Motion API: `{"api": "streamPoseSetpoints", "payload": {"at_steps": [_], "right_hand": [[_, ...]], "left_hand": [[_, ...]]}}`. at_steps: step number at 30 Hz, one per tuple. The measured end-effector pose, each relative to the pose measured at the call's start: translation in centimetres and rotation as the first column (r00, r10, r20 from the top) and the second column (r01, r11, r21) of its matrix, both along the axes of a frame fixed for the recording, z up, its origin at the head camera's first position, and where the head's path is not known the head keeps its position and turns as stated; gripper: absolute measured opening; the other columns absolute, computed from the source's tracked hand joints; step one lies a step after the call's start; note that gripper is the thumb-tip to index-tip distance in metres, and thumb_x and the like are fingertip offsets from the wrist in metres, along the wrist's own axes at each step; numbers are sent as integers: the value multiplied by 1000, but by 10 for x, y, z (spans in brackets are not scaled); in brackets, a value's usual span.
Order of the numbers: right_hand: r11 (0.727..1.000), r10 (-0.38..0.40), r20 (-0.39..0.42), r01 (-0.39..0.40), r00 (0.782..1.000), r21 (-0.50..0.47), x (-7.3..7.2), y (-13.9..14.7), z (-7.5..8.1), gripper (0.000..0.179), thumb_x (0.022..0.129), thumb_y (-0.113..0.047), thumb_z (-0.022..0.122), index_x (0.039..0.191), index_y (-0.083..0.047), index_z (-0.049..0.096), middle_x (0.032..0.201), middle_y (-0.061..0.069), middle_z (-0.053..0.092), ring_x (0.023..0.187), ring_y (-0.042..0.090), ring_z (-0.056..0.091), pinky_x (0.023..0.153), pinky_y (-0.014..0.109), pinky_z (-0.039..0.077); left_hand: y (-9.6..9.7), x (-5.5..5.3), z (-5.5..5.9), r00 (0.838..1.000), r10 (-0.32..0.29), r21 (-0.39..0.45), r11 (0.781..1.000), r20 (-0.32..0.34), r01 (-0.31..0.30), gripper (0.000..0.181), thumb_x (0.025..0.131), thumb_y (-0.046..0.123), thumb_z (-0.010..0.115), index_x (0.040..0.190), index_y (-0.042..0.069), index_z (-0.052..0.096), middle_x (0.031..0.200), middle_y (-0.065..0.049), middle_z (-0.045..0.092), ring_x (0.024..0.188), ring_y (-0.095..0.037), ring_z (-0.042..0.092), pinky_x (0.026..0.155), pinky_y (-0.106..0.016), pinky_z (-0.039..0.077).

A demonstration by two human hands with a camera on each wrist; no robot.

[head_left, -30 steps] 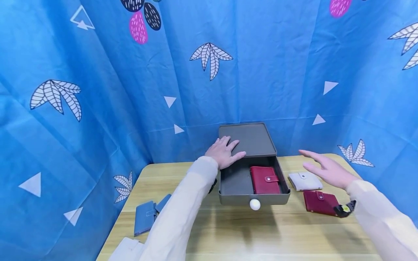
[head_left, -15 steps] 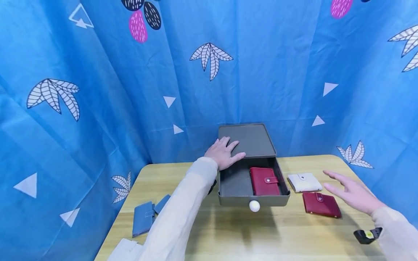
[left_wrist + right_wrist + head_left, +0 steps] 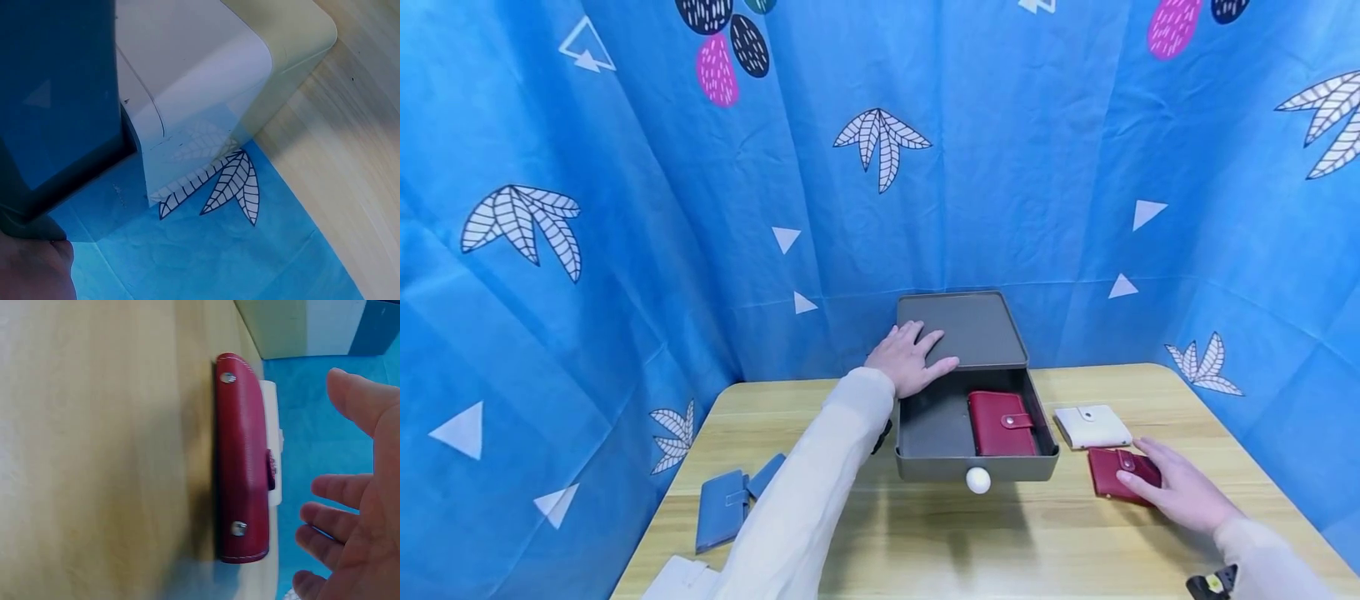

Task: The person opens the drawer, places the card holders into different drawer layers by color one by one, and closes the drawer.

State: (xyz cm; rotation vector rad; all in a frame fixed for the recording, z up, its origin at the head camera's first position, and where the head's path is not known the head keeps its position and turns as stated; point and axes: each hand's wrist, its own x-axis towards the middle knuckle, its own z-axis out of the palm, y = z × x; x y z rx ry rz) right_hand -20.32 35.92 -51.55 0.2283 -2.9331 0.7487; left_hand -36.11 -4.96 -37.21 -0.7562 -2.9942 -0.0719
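Note:
My left hand (image 3: 902, 360) rests with spread fingers on the flat top of a grey box (image 3: 973, 329). Below that top, a drawer (image 3: 932, 429) with a white round knob (image 3: 977, 480) stands pulled out. A red card wallet (image 3: 1002, 423) with a snap strap lies in the drawer's right half. Out on the table, a dark red wallet (image 3: 240, 462) lies beneath my right hand (image 3: 1187, 492). In the right wrist view, that hand (image 3: 356, 506) has its thumb and fingers apart, with a gap to the wallet. A white wallet (image 3: 1092, 426) lies just behind it.
Blue wallets (image 3: 721, 508) lie on the left of the wooden table (image 3: 940, 558), near a white wallet (image 3: 681, 579) at the front left, partly behind my left sleeve. A blue patterned curtain (image 3: 1000, 167) hangs behind and along both sides.
My right hand first drew back to the right, then came down and left over the dark red wallet. My left hand stays on the box top. The camera view tilts slightly.

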Motion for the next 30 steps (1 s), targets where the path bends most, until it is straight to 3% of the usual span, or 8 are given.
{"api": "streamPoseSetpoints", "payload": {"at_steps": [12,30], "right_hand": [[999,11,-34,-10,999,40,6,6,-17,73,88,-43,67,134,10,47,136,40,36,118,61,35,88,73,32],[994,54,-36,-50,998,102,2,4,-25,68,85,-42,71,130,6,53,129,37,48,114,57,45,88,66,39]], "left_hand": [[2,0,-3,1000,-5,2,1000,7,5,86,84,82,16,153,33,25,159,-4,20,146,-22,14,118,-38,7],[-4,-3,-4,1000,-12,18,1000,-15,12,86,84,82,16,152,32,27,158,-5,21,146,-21,14,118,-38,7]]}}
